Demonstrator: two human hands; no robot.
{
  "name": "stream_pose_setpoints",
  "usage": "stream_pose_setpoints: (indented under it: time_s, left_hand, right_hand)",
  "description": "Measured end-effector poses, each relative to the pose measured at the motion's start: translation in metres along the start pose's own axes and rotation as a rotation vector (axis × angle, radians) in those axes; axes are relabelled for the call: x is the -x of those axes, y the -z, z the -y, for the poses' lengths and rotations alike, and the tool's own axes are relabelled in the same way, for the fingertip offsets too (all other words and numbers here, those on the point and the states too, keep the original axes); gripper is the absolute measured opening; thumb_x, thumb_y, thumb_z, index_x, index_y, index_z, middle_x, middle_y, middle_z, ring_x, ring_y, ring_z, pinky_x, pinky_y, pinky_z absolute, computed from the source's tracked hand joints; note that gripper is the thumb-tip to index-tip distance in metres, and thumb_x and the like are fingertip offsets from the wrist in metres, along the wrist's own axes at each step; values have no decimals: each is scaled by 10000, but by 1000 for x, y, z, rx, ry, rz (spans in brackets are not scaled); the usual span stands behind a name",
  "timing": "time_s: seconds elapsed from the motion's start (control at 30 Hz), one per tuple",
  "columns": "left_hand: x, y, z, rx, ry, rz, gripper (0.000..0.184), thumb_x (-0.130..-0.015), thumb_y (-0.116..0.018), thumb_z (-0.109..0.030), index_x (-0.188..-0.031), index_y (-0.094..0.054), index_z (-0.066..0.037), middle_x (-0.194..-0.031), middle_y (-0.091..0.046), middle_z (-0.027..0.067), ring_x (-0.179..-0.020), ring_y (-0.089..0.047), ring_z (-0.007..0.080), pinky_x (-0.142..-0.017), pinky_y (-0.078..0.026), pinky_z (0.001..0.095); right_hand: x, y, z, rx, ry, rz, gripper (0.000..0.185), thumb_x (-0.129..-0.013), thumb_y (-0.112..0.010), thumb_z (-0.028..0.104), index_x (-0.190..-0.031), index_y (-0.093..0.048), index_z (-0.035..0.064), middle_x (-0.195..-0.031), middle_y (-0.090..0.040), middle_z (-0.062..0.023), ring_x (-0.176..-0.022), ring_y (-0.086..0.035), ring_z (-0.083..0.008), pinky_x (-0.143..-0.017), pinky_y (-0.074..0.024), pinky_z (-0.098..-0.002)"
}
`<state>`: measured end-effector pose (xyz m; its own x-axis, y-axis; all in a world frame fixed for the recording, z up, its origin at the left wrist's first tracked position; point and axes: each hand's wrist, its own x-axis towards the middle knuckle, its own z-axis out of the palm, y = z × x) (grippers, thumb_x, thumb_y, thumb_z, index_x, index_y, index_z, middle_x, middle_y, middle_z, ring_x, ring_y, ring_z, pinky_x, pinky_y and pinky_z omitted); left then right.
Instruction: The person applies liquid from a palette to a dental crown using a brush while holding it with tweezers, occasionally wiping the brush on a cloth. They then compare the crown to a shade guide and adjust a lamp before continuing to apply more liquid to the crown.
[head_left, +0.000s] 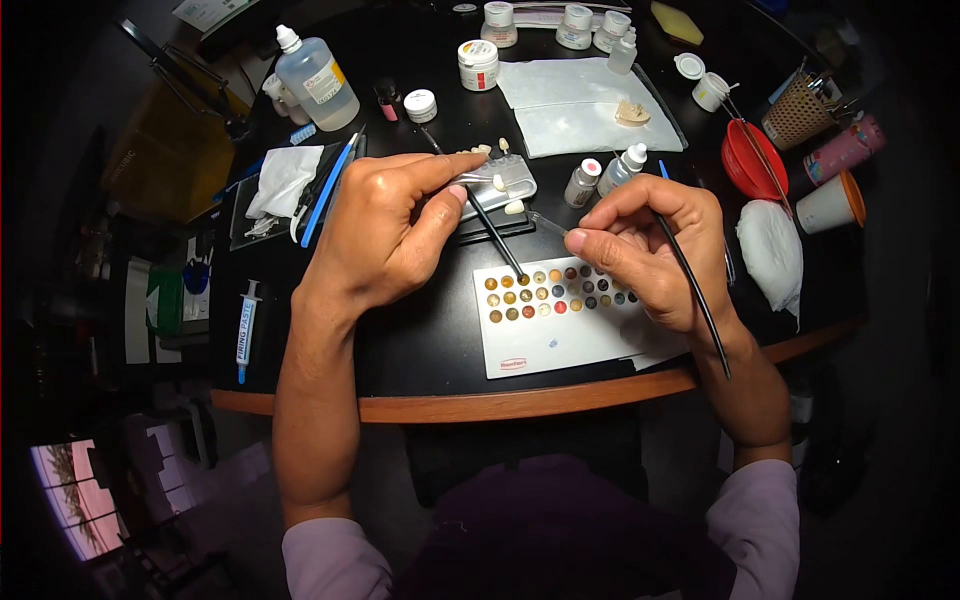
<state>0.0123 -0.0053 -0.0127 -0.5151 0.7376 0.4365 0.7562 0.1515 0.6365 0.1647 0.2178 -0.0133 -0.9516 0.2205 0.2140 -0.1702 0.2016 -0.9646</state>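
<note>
My left hand (395, 225) is over the stand at the back, its index finger stretched forward and its thumb close under it. A thin black rod (495, 232) passes between these fingers and slants down to the palette. My right hand (655, 250) pinches a small clear tube (547, 223) between thumb and forefinger. A curved black handle (700, 290) also lies in this hand, running down past the wrist. White tooth crowns (514, 208) are at the grey-clear stand (518, 180), partly hidden by my left hand. Below lies a white palette (530, 345) with rows of coloured wells.
A firing paste syringe (246, 330) lies at the left. Small bottles (583, 183) stand behind my right hand. A large bottle (322, 88), a white sheet (550, 110), a red bowl (745, 165), a white wad (768, 250) and a cup (828, 205) sit farther out.
</note>
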Motion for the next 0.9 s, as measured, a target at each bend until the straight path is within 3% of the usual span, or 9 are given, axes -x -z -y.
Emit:
stream_pose_setpoints:
  time_s: [0.2, 0.5, 0.9]
  left_hand:
    - [0, 5, 3, -43, 20, 53, 353, -840, -649, -125, -1075, -792, 96, -790, -743, 258, -621, -715, 286, -597, -547, 365]
    - [0, 9, 2, -92, 6, 112, 342, -792, -635, -133, -1000, -811, 75, -744, -739, 246, -594, -720, 300, -574, -556, 366]
    - [0, 8, 3, -88, 10, 125, 331, -766, -637, -137, -951, -818, 69, -714, -730, 244, -575, -711, 302, -558, -549, 368]
  right_hand:
    - [2, -5, -4, -62, -71, 52, 88, -895, -837, -20, -907, -750, -22, -787, -720, -19, -627, -521, 37, -553, -369, -138]
    - [6, -8, 5, -130, -160, 126, 73, -903, -798, -51, -909, -725, -49, -805, -741, -75, -682, -672, -35, -584, -481, -167]
    - [7, -9, 2, -108, -112, 119, 82, -901, -806, -42, -906, -724, -45, -793, -737, -67, -680, -664, -26, -583, -480, -163]
